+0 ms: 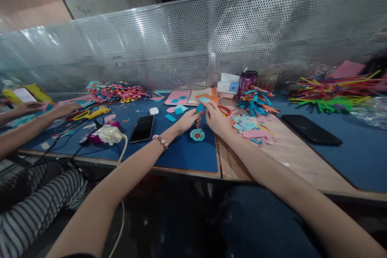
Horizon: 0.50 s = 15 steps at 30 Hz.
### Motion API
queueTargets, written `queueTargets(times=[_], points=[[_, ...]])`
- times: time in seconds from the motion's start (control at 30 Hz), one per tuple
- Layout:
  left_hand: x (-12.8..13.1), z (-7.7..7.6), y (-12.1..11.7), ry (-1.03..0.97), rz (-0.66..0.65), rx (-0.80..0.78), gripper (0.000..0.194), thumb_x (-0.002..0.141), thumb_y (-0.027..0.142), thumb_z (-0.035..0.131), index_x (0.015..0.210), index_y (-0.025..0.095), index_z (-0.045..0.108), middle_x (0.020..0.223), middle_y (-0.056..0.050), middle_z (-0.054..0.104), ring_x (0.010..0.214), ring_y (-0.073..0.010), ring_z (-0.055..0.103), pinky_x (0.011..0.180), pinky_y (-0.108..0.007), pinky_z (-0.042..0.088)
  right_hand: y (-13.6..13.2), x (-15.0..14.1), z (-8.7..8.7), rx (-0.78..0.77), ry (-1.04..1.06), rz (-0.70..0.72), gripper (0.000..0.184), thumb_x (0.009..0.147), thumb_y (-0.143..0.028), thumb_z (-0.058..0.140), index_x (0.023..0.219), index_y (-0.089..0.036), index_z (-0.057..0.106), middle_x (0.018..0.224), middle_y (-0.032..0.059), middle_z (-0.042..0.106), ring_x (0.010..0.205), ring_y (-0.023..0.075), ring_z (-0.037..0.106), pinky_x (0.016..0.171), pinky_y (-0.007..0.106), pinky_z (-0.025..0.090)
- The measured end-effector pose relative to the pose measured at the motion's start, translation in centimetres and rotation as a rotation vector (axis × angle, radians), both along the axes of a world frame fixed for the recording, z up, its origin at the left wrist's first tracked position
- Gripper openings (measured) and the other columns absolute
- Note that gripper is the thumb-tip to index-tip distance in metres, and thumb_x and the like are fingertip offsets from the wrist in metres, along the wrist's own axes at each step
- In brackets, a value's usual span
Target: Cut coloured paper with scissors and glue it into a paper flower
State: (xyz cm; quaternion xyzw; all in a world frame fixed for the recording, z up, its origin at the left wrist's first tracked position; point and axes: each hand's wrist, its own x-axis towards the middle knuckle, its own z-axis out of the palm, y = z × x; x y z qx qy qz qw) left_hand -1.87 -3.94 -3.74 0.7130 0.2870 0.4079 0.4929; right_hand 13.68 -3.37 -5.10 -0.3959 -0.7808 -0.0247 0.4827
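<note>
My left hand (188,121), with a beaded bracelet at the wrist, pinches a small blue paper piece (199,108) over the blue mat. From the other side, my right hand (216,117) has its fingers closed at the same piece, its fingertips partly hidden. Just below both hands lies a light-blue paper flower (197,135) with an orange-brown centre. Beyond my fingers are pink and orange paper sheets (178,97) with blue cut pieces on them. Red scissor handles (224,110) show behind my right hand.
To the left lie a phone (142,129), a white earbud case (154,111) and a power strip (105,134) with cables. Paper scraps (254,127) and a black phone (311,130) are at right. A co-worker's hands (65,109) work at far left; a perforated metal screen (181,48) stands behind.
</note>
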Motion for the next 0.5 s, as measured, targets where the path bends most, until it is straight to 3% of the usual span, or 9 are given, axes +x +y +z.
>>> queueTargets(times=[0.17,0.5], points=[[0.0,0.3,-0.1,-0.029,0.024,-0.040,0.010,0.086,0.024,0.047,0.088,0.015,0.052,0.059,0.004,0.043,0.052,-0.0080,0.045,0.054,-0.021,0.039,-0.7,0.0,0.7,0.025,0.020,0.019,0.047,0.084,-0.010,0.036,0.128,-0.016,0.051,0.117,0.0129,0.055,0.109,0.0218,0.053,0.095,0.036,0.044],[-0.5,0.0,0.1,0.061,0.007,0.012,0.017,0.087,0.029,0.047,0.076,0.015,0.047,0.065,0.000,0.053,0.056,-0.0092,0.052,0.058,-0.023,0.043,-1.5,-0.2,0.5,0.051,-0.033,0.004,0.037,0.086,-0.016,0.041,0.119,-0.018,0.056,0.115,0.0115,0.059,0.108,0.0231,0.054,0.093,0.038,0.045]])
